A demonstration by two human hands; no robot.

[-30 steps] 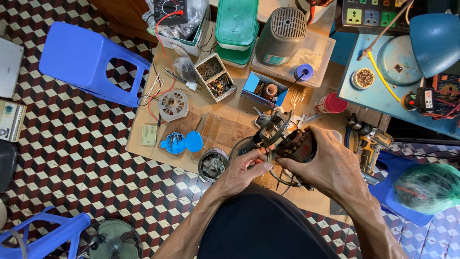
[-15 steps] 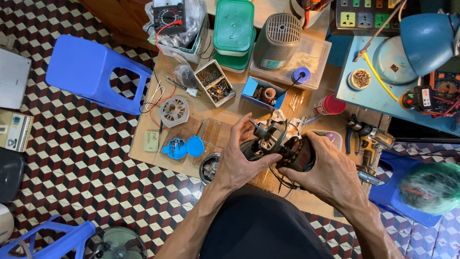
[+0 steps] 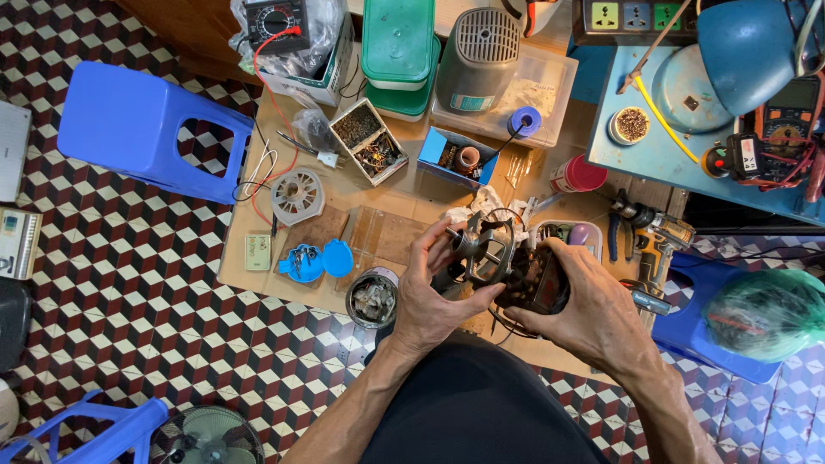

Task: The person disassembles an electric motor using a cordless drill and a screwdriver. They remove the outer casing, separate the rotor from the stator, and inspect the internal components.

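Both hands meet on a small electric motor (image 3: 507, 262), held just above the cardboard-covered work board (image 3: 404, 193) and just in front of the person's dark-clothed lap. The left hand (image 3: 430, 292) closes on the motor's shaft end: its fingers (image 3: 443, 236) curl over the top of the grey metal end frame while the thumb comes in from the near side, so that end is pinched between them. The right hand (image 3: 593, 305) wraps the opposite end, the darker winding block, with its fingers folded over the far side and the palm under it; this grip is closed too, and how deep the fingers reach behind the motor cannot be told. The motor's long axis, the line of its shaft, runs roughly left to right across the person's body, tilted a little away on the left, so the shaft tip points toward the left hand and the heavy body sits in the right. Taking the motor as the landmark: an open tin can (image 3: 372, 298) of scrap stands just to its left, a blue plastic cap (image 3: 314, 260) lies further left, a grey fan cover (image 3: 297, 195) sits beyond that, a small blue parts box (image 3: 458, 157) lies on the far side, and a cordless drill (image 3: 653, 236) lies to its right.
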